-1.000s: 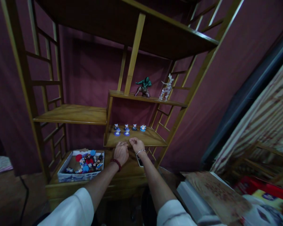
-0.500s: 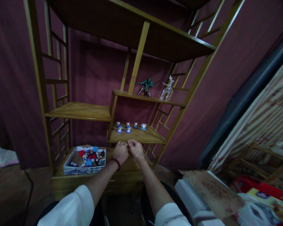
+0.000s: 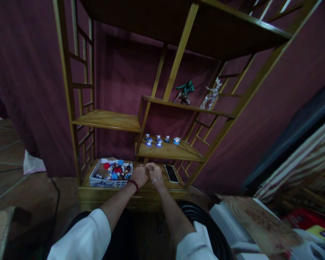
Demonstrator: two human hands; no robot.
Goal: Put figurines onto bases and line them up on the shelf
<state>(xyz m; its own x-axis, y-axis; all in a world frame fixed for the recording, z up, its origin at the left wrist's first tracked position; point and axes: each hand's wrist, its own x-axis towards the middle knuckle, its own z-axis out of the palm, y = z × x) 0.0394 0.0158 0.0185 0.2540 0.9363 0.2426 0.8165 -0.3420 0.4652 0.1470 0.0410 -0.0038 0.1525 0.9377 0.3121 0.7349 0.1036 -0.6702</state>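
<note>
Side by side, my left hand (image 3: 140, 174) and my right hand (image 3: 154, 172) meet at the fingertips just above the bottom shelf. The fingers of both are curled; whatever they may hold is hidden or too small to make out. Left of them stands an open box (image 3: 108, 183) full of small figurines (image 3: 116, 171) with red and blue round pieces. On the small shelf (image 3: 173, 152) above my hands, several little figurines (image 3: 159, 143) stand in two rows, some on purple bases, and one blue-based figurine (image 3: 177, 140) is at the right.
A phone (image 3: 171, 173) lies right of my hands on the bottom shelf. A dark green figure (image 3: 185, 92) and a clear deer-like figure (image 3: 211, 94) stand higher up. Wooden posts (image 3: 181, 50) divide the rack. Boxes and a brown paper sheet (image 3: 256, 220) are at lower right.
My view has shifted, so the rack appears further right and the phone shows beside my hands. Both hands have drawn lower, away from the small shelf's front edge, still together.
</note>
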